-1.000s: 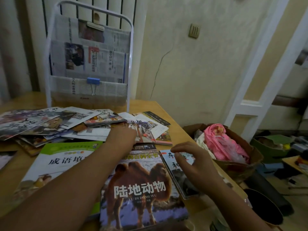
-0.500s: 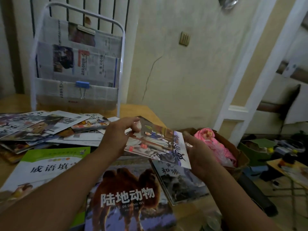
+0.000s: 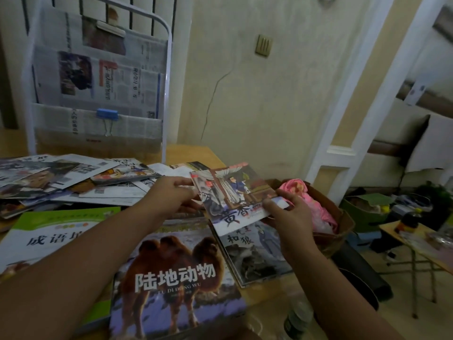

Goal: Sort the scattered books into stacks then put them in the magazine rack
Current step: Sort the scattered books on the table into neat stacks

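I hold a thin picture book (image 3: 232,195) above the wooden table (image 3: 186,153), tilted toward me. My left hand (image 3: 171,192) pinches its left edge and my right hand (image 3: 286,214) grips its lower right corner. Beneath it lie a camel-cover book (image 3: 176,285), a smaller book with a wolf cover (image 3: 255,256) to its right and a green-topped book (image 3: 49,236) to its left. Several more books (image 3: 73,177) are scattered across the table's far left. The white wire magazine rack (image 3: 166,77), lined with newspaper, stands at the table's back.
A brown cardboard box (image 3: 343,222) holding pink cloth sits just off the table's right edge. A plastic bottle (image 3: 297,317) stands at the near right corner. A small folding table (image 3: 416,241) and clutter fill the floor at right.
My left hand lifted the thin book off the scattered pile, my right hand came up and took its corner. The book now sits a little higher and more to the right.
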